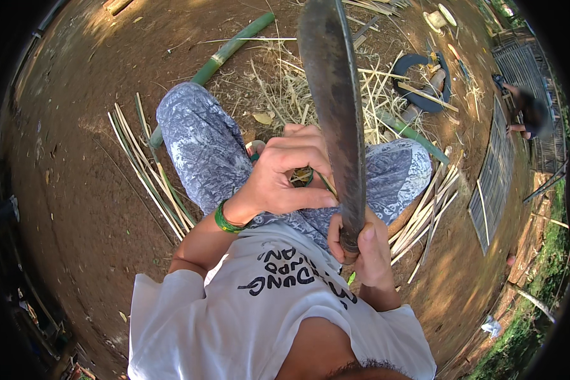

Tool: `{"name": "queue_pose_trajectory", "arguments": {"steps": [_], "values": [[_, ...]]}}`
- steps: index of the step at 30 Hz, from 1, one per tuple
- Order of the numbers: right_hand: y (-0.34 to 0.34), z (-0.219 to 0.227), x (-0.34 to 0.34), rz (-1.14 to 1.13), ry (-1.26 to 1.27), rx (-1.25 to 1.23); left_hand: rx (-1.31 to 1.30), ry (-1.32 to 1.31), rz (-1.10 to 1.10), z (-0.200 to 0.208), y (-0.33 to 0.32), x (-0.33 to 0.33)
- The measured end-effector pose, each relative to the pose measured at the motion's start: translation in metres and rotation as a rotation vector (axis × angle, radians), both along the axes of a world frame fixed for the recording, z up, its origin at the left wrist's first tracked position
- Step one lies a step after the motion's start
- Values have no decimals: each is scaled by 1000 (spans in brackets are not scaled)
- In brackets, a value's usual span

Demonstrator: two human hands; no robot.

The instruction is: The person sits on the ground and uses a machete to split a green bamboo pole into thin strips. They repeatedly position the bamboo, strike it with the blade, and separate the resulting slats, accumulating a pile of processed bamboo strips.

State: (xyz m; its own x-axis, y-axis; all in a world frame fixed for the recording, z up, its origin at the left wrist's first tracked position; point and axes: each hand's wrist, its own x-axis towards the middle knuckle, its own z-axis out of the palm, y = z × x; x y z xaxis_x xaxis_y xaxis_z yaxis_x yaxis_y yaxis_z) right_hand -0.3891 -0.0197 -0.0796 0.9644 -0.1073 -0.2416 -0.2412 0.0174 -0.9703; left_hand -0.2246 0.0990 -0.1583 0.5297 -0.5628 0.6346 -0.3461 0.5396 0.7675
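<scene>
My right hand [370, 250] is closed round the base of a large machete in front of my belly. Its broad dark blade [333, 95] rises upright, up to the top of the view. Left of the blade, my left hand [291, 166] pinches a thin bamboo strip [327, 182] between thumb and forefinger, the other fingers curled. The strip's end meets or passes behind the blade; I cannot tell which. The machete's handle is mostly hidden in my right hand. Both hands are above my lap, between my bent knees.
Bundles of split bamboo strips lie left [152, 174] and right [427, 212] of my legs. Ahead are a green bamboo pole [237, 47], a shavings heap [285, 95], a shorter bamboo piece [418, 136], a black ring [446, 95] and a spool [439, 19]. A person [531, 117] is by woven mats [487, 180].
</scene>
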Motion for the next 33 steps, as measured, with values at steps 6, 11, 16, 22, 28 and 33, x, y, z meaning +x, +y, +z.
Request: {"name": "queue_pose_trajectory", "arguments": {"steps": [6, 11, 16, 22, 28, 33], "values": [[-6, 6, 4, 3, 0, -46, 18, -47, -33, 8, -3, 8], [-10, 2, 4, -29, 36, -87, 25, -16, -56, 5, -9, 11], [-18, 2, 4, -34, 46, 0, 26, 24, -104, 8, -14, 14], [-23, 5, 4, -38, 28, 18, 17, -77, -83, 14, -21, 21], [-17, 9, 8, -63, -93, -217, 14, -67, -92, 12, -28, 22], [-35, 5, 12, 13, -3, 46, 78, 2, -155, 18, -24, 22]]}}
